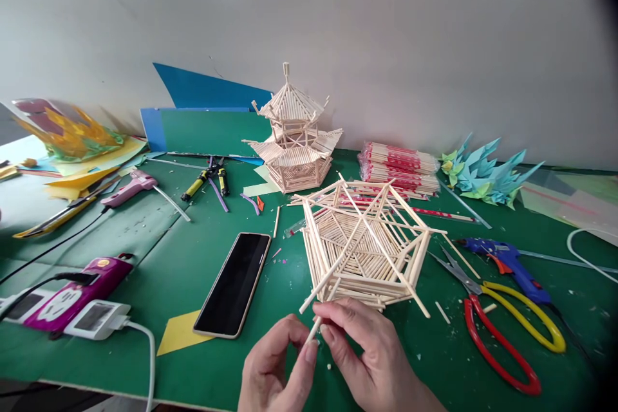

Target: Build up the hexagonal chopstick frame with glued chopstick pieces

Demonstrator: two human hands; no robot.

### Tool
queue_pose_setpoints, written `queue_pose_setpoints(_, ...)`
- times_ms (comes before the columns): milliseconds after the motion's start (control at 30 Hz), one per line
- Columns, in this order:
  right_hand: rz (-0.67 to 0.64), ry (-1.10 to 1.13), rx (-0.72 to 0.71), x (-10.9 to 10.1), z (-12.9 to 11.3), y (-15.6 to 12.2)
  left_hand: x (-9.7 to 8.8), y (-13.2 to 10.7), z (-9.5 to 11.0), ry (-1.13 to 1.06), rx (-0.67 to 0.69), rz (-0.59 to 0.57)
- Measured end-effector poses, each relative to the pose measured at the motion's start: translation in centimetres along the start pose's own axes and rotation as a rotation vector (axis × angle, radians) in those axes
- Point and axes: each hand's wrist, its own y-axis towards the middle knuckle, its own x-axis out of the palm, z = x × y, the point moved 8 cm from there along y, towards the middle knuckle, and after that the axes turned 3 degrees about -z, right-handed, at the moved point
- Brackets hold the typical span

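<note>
My left hand and my right hand meet near the table's front edge, both pinching a thin wooden stick between their fingertips. Just beyond them lies a hexagonal frame of wooden sticks on the green table. The stick I hold points up toward the frame's near corner. A finished stick pagoda stands farther back.
A black phone lies left of the frame. Red-and-yellow scissors and a blue glue gun lie to the right. Packs of chopsticks, a pink glue gun, pliers and a power strip are also on the table.
</note>
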Motion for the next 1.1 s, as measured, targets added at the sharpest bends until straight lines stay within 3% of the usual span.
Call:
queue_pose_setpoints(400,0.0,0.014,0.018,-0.3,0.5,-0.6,-0.1,0.5,2.2,0.157,0.209,0.16)
queue_pose_setpoints(667,0.043,-0.006,0.089,-1.1,1.8,-1.4,-0.1,0.7,3.2,0.319,0.396,0.083)
queue_pose_setpoints(1100,0.047,-0.003,0.114,-1.0,2.2,-1.4,-0.4,0.7,3.6,0.371,0.44,0.094)
